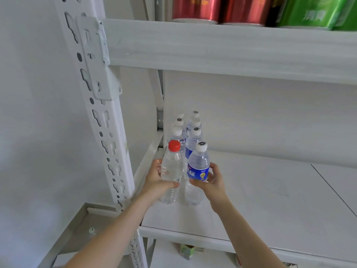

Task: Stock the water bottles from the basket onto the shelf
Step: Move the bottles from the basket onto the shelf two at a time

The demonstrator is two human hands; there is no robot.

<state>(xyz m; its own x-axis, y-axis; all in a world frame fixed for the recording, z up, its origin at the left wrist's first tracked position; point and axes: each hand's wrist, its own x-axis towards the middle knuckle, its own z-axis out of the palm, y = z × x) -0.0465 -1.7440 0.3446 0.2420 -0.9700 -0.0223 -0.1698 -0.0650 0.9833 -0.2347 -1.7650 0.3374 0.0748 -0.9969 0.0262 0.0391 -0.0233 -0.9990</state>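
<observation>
Clear thin plastic, water-filled: weighty, smooth, slightly squashy, best gripped mid-body. Fingers (171,185) of the left hand (154,176) curl round the red-capped bottle (171,167). The right hand (214,178) grips the blue-labelled bottle (199,161) at its label. Both stand upright on the shelf (270,190), forearms angled inward.

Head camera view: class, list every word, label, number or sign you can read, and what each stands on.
"清爽", seemingly: green pack.
"标" after a blurred character: blue label of the white-capped bottle in the right hand.
Gold print on the red cans: too blurred.
Black marks on the white caps: unreadable.
Red-capped bottle in the left hand: no text visible.
</observation>
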